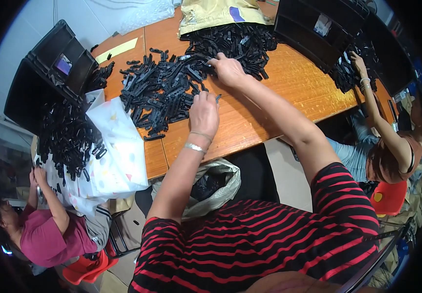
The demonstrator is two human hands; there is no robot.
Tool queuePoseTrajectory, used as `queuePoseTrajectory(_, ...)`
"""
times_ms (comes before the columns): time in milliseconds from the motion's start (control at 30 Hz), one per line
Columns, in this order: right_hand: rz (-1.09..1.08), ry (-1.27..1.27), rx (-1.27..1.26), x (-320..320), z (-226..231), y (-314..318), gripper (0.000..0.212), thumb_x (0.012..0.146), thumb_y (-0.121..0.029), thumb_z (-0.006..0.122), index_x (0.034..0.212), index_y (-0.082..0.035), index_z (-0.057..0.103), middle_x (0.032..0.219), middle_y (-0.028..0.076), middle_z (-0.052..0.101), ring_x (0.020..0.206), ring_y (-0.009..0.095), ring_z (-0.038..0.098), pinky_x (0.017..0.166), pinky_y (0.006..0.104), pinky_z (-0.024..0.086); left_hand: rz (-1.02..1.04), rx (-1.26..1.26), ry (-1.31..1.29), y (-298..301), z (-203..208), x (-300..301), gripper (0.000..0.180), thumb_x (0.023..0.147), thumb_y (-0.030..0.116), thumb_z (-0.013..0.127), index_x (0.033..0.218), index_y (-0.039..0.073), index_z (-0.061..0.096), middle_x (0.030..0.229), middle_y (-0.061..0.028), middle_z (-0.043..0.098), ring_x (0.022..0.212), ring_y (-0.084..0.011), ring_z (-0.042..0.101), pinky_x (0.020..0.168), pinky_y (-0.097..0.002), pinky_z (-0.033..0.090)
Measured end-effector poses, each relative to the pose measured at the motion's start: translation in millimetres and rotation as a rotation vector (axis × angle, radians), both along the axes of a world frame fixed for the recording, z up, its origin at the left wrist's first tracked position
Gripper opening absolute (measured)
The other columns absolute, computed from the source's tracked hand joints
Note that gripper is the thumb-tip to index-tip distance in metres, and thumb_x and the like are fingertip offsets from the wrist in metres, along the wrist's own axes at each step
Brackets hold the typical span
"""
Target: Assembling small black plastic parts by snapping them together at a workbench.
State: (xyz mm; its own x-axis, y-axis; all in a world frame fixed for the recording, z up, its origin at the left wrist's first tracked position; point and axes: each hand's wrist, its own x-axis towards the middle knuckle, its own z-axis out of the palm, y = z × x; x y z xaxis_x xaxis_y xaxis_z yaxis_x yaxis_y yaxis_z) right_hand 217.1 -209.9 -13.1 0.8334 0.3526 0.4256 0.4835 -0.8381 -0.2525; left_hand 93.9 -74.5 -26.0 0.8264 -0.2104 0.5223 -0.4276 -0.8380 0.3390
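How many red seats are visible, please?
2: the left red seat, beneath the co-worker in magenta, and the right red seat, beneath the co-worker in brown. More may be hidden.

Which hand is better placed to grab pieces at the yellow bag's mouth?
Likely your right hand: it's at the black pieces nearer the yellow bag; your left hand is farther back.
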Motion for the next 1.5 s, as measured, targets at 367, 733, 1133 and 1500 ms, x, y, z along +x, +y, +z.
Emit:
queuePoseTrajectory(367,0.183,-0.023,-0.083,-28,-26,-18,0.016,0.079,-0.014,0.061,0.093,-0.008,0.065,0.090,0.015,0.058,0.074,0.034,0.063,0.065,0.0432,0.051,-0.106,-0.020,-0.009,24,-16,-24,0.015,0.074,0.004,0.068,0.083,0.002,0.056,0.093,-0.0120,0.057,0.086,-0.0310,0.055,0.073,-0.0398,0.046)
queuePoseTrajectory(733,0.093,0.513,0.455,-89,-5,-38,0.022,0.078,-0.016,0.075,0.075,-0.002,0.058,0.075,0.007,0.064,0.064,0.017,0.063,0.056,0.0291,0.048,-0.043,-0.764,0.273,33,-18,-46,0.011,0.085,0.007,0.066,0.087,0.001,0.057,0.082,-0.0039,0.063,0.060,-0.0099,0.056,0.055,-0.0238,0.047)
queuePoseTrajectory(1133,0.281,0.797,0.986,-164,21,3,0.015,0.086,-0.010,0.067,0.097,-0.003,0.060,0.076,-0.001,0.060,0.058,0.004,0.054,0.052,0.0178,0.043,-0.304,-1.420,0.676,37,-2,-68,0.035,0.087,0.002,0.061,0.121,0.000,0.052,0.103,-0.0030,0.062,0.085,-0.0080,0.060,0.065,-0.0183,0.050)
queuePoseTrajectory(1500,0.208,0.331,0.609,-190,12,11,0.032,0.088,-0.010,0.061,0.120,-0.006,0.059,0.085,0.011,0.058,0.069,0.018,0.058,0.067,0.0281,0.048,-0.317,-1.470,0.705,35,10,-80,0.034,0.086,-0.001,0.061,0.119,-0.001,0.054,0.105,-0.0062,0.061,0.090,-0.0101,0.060,0.072,-0.0193,0.053)
